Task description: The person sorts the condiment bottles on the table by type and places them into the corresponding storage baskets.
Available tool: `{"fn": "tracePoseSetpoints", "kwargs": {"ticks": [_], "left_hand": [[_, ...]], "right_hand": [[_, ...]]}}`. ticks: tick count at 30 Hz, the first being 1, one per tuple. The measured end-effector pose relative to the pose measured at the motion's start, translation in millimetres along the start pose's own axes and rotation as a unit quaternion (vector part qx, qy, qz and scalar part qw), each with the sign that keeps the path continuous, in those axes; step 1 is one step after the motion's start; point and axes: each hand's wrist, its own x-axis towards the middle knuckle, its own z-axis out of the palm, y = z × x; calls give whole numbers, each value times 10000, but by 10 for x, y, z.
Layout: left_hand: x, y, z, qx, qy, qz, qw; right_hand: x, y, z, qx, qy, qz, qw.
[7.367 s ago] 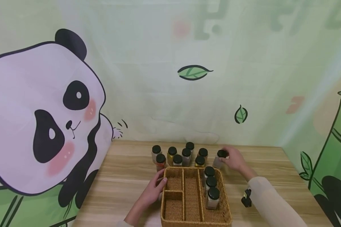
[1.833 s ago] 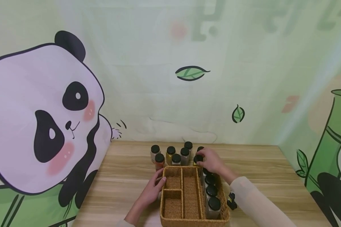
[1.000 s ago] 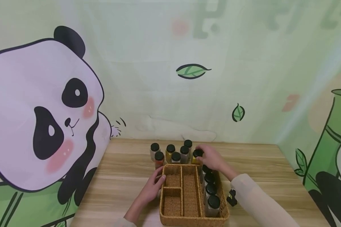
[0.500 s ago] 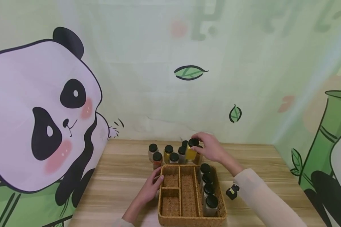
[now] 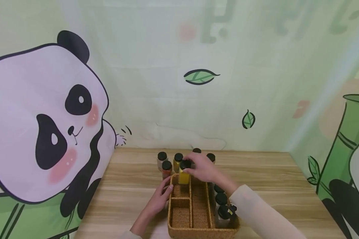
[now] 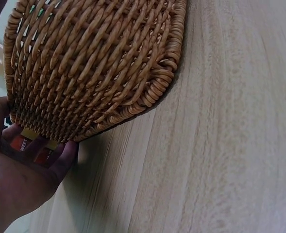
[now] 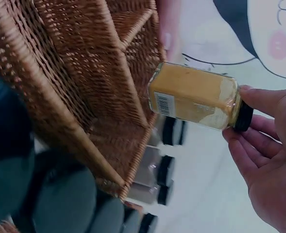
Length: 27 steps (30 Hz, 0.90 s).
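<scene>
My right hand (image 5: 204, 167) pinches the black lid of a glass spice jar (image 5: 183, 178) filled with yellow powder. The jar hangs upright over the small back-left compartment of a woven basket (image 5: 203, 229). In the right wrist view its barcode label shows, with thumb and fingertips of the right hand (image 7: 274, 141) around the lid. My left hand (image 5: 157, 200) grips the basket's back-left corner, thumb at the rim. Seen from the left wrist, its fingers bend round the wicker wall (image 6: 94, 63). A row of black-lidded jars (image 5: 221, 198) stands in the right compartment, partly hidden by the right arm.
Behind the basket stand more spice jars: one with red contents (image 5: 166, 169), another yellow one (image 5: 178, 161), a pale one (image 5: 162, 159) and others partly behind the right hand. A printed panda backdrop (image 5: 155, 99) rises at the wooden table's (image 5: 131, 182) far edge.
The right hand has lifted the yellow jar from the group behind the basket and carried it left. Earlier, another jar joined the right compartment's row. The left hand keeps its grip.
</scene>
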Motion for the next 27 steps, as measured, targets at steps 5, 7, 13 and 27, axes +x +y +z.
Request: {"fn": "tracePoseSetpoints", "kwargs": {"ticks": [5, 7, 13, 27], "left_hand": [[23, 14, -6, 69, -26, -43, 10000], [25, 17, -9, 142, -30, -73, 9999], [16, 29, 1, 116, -40, -152, 9998], [17, 20, 26, 131, -34, -130, 9998]], "right_hand": [[62, 61, 173, -24, -223, 200, 9995], [71, 98, 247, -45, -252, 281, 9993], [35, 153, 437, -37, -277, 388, 9989], [-57, 157, 585, -280, -249, 434, 9984]]}}
